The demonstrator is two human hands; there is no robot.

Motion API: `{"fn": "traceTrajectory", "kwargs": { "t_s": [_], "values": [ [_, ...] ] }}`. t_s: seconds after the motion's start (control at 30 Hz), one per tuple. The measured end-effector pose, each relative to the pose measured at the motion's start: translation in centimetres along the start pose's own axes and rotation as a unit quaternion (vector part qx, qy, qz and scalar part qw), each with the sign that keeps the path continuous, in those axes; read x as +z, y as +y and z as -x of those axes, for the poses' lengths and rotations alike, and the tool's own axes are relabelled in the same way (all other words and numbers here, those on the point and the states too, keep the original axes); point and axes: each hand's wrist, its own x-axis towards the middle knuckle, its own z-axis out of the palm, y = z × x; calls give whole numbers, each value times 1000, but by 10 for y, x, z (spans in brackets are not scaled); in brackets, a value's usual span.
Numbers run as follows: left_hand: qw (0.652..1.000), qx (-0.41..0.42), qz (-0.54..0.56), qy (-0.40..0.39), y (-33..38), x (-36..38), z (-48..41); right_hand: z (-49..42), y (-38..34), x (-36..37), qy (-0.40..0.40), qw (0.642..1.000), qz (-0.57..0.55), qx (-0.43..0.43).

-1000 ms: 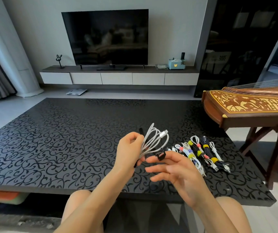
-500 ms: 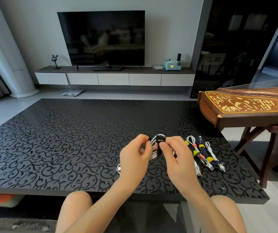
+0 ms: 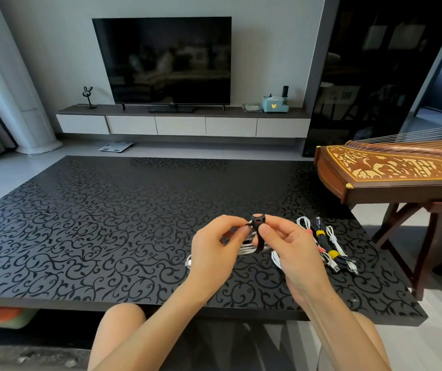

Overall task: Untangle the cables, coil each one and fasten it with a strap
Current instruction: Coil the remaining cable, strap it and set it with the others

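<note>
- We see both hands raised just above the near right part of the black scroll-patterned table [image 3: 107,223], meeting at a small black strap [image 3: 258,228].
- The left hand [image 3: 214,247] pinches the strap's left side between thumb and forefinger; its other fingers are curled underneath, and we cannot tell what they touch.
- The right hand [image 3: 294,250] pinches the strap's right side, thumb in front and forefinger over the top.
- The strap forms a small loop at the fingertips, and a band of it runs down and wraps around the white cable [image 3: 248,249].
- The white cable hangs coiled between the two hands. One connector [image 3: 189,263] pokes out to the left of the left hand, and some loops show below the right palm, close to the tabletop.
- To the right of the right hand, a row of strapped cables [image 3: 324,245] lies on the table, white and dark ones side by side, bound with yellow and pink ties.
- Beyond the table's right edge stands a wooden zither [image 3: 391,178] with an inlaid end panel, on a wooden stand.
- Against the far wall, a dark television [image 3: 163,60] sits on a low white media console [image 3: 182,125], with a teal tissue box [image 3: 274,104] on its right end and a rabbit-eared ornament [image 3: 88,96] on its left.
- A bathroom scale [image 3: 115,146] lies on the floor before the console.
- Bare knees show under the table's near edge.
</note>
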Motion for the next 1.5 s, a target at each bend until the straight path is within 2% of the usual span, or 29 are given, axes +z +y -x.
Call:
{"fn": "traceTrajectory", "kwargs": {
  "t_s": [0.2,0.5,0.73,0.87,1.03,1.13,1.17,1.2,1.23,1.3,1.33,1.37,1.4,1.43,1.5],
  "values": [
    [1000,3,-17,1,1,-2,-1,-3,4,2,-3,1000,1,24],
    [998,28,-52,-11,-7,-5,-4,-6,11,5,12,999,30,2],
    [988,56,-101,-99,-4,-24,-7,-12,16,0,36,994,105,-17],
    [965,72,-172,-184,-4,-30,-8,-15,16,-4,26,975,211,-60],
    [912,47,-312,-260,-7,-22,-13,-20,13,-9,43,915,371,-154],
    [863,66,-387,-318,-11,-13,-19,-29,1,-4,63,900,391,-180],
    [861,71,-391,-319,-11,-10,-20,-30,-1,0,59,902,388,-180],
    [868,73,-380,-311,-12,-8,-21,-31,-3,4,53,910,372,-176],
    [891,64,-340,-293,-12,-7,-20,-30,-3,7,44,924,340,-169],
    [939,-14,-211,-271,-11,-8,-20,-26,-4,13,12,958,245,-145],
    [945,-79,-137,-287,-9,-10,-22,-22,-4,15,-11,971,200,-129],
    [934,-150,-53,-319,-7,-12,-24,-19,-3,15,-28,979,163,-116],
    [909,-214,46,-354,-5,-13,-27,-18,-1,14,-36,984,133,-109],
    [876,-267,144,-374,-3,-15,-30,-17,0,12,-34,989,104,-103],
    [788,-369,317,-379,-2,-19,-35,-18,1,6,-24,994,42,-97]
  ]
}}
